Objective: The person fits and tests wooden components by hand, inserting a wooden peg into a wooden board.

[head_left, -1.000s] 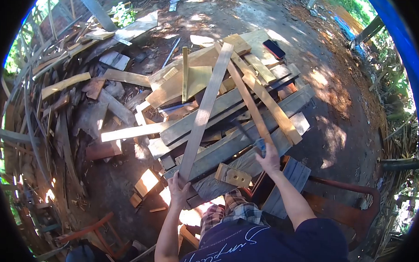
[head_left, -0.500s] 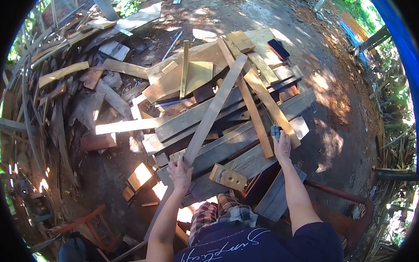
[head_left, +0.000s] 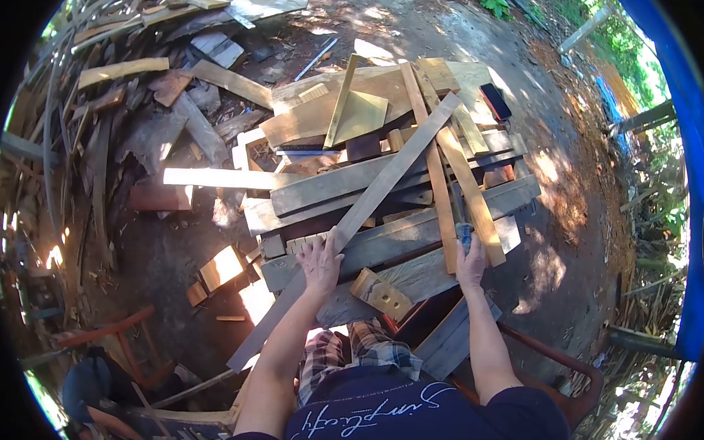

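A long grey plank lies slantwise across a stack of boards, its lower end sticking out toward my legs. My left hand grips it across the width, below its middle, with fingers over one edge and the thumb near the other. In my right hand is a small blue-grey object, mostly covered by the fingers; I cannot tell what kind it is. That hand is beside a light wooden strip and the lower end of a reddish-brown strip. Below the plank sits a short block with two holes.
Weathered boards form the stack in front of me. A phone lies on its far right corner. Scrap wood is heaped at the left. A reddish metal frame stands at my right, and a blue tarp hangs beyond.
The view has shifted, so the stack appears farther right and lower. My left hand has moved up along the grey plank, whose far end has swung right. The right hand keeps the small object.
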`<action>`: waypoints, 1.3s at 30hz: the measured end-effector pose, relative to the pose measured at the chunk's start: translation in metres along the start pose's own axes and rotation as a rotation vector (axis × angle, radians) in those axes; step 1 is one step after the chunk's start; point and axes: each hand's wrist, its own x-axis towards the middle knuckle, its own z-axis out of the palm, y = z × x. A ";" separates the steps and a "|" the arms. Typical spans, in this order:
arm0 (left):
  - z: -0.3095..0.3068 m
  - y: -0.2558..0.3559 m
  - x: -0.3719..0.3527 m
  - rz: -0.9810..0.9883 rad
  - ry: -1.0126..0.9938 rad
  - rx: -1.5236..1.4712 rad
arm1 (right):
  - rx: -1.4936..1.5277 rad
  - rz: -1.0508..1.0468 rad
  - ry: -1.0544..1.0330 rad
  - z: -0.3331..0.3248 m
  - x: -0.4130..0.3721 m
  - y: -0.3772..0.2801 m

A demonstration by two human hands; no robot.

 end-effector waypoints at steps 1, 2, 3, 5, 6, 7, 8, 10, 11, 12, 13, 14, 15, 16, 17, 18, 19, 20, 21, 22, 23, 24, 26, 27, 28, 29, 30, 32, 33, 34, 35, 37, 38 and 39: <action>-0.001 0.000 -0.001 0.003 -0.014 -0.001 | 0.006 -0.054 -0.009 0.003 -0.001 -0.011; -0.002 -0.001 -0.002 0.007 -0.028 -0.001 | 0.014 -0.107 -0.016 0.006 -0.003 -0.019; 0.001 -0.004 -0.006 -0.002 -0.027 -0.004 | 0.018 -0.172 -0.034 0.015 -0.007 -0.021; 0.007 -0.014 -0.015 -0.004 0.014 -0.017 | 0.079 -0.158 -0.108 0.023 -0.017 -0.039; 0.008 -0.019 -0.021 -0.014 0.018 -0.019 | 0.140 -0.137 -0.179 0.027 -0.021 -0.048; 0.006 -0.024 -0.028 -0.026 0.013 -0.027 | 0.142 -0.147 -0.186 0.030 -0.023 -0.054; 0.004 -0.028 -0.036 -0.040 0.009 -0.035 | 0.134 -0.158 -0.192 0.033 -0.025 -0.060; -0.001 -0.039 -0.053 -0.049 0.038 -0.054 | 0.123 -0.178 -0.205 0.038 -0.029 -0.069; -0.003 -0.045 -0.062 -0.043 0.064 -0.071 | 0.126 -0.189 -0.214 0.041 -0.028 -0.072; -0.002 -0.051 -0.072 -0.057 0.068 -0.072 | 0.089 -0.191 -0.180 0.044 -0.026 -0.076; 0.000 -0.057 -0.082 -0.085 0.066 -0.066 | 0.052 -0.195 -0.145 0.049 -0.024 -0.078; 0.002 -0.063 -0.091 -0.117 0.066 -0.062 | 0.054 -0.213 -0.156 0.053 -0.022 -0.079; 0.004 -0.067 -0.100 -0.140 0.071 -0.065 | -0.025 -0.220 -0.155 0.057 -0.019 -0.081; 0.004 -0.071 -0.109 -0.161 0.084 -0.069 | -0.103 -0.230 -0.154 0.059 -0.017 -0.085; 0.005 -0.075 -0.118 -0.183 0.096 -0.073 | -0.099 -0.253 -0.170 0.061 -0.016 -0.089; 0.007 -0.078 -0.127 -0.211 0.101 -0.077 | -0.197 -0.261 -0.232 0.062 -0.015 -0.092; 0.008 -0.080 -0.134 -0.222 0.135 -0.081 | -0.297 -0.270 -0.291 0.063 -0.015 -0.097; 0.009 -0.081 -0.142 -0.236 0.167 -0.085 | -0.297 -0.297 -0.308 0.064 -0.015 -0.097; 0.011 -0.084 -0.149 -0.245 0.175 -0.098 | -0.287 -0.302 -0.298 0.065 -0.015 -0.097; 0.011 -0.084 -0.156 -0.276 0.178 -0.101 | -0.276 -0.306 -0.287 0.065 -0.014 -0.099; 0.012 -0.084 -0.162 -0.294 0.202 -0.099 | -0.287 -0.308 -0.285 0.064 -0.015 -0.101; 0.013 -0.084 -0.169 -0.310 0.225 -0.096 | -0.287 -0.329 -0.301 0.063 -0.016 -0.102; 0.015 -0.083 -0.181 -0.355 0.226 -0.106 | -0.227 -0.417 -0.171 0.056 -0.018 -0.107; 0.016 -0.082 -0.187 -0.389 0.225 -0.128 | -0.209 -0.490 -0.153 0.051 -0.021 -0.108; 0.018 -0.080 -0.191 -0.417 0.227 -0.151 | -0.215 -0.497 -0.158 0.045 -0.025 -0.114; 0.021 -0.079 -0.195 -0.432 0.223 -0.168 | -0.129 -0.552 -0.227 0.040 -0.033 -0.122; 0.022 -0.077 -0.200 -0.432 0.220 -0.176 | -0.042 -0.602 -0.295 0.036 -0.042 -0.127; 0.024 -0.073 -0.209 -0.460 0.210 -0.204 | -0.019 -0.658 -0.327 0.033 -0.066 -0.132; 0.026 -0.071 -0.215 -0.454 0.216 -0.198 | -0.044 -0.666 -0.379 0.030 -0.080 -0.135; 0.028 -0.068 -0.219 -0.452 0.215 -0.198 | -0.066 -0.673 -0.433 0.026 -0.092 -0.136; 0.029 -0.064 -0.222 -0.446 0.208 -0.199 | -0.083 -0.686 -0.486 0.023 -0.101 -0.136; 0.037 -0.065 -0.228 -0.440 0.251 -0.206 | -0.121 -0.684 -0.495 0.020 -0.110 -0.133; 0.042 -0.068 -0.231 -0.445 0.186 -0.307 | -0.163 -0.682 -0.513 0.024 -0.116 -0.133; 0.025 -0.064 -0.231 -0.458 0.064 -0.314 | -0.118 -0.684 -0.524 0.030 -0.120 -0.131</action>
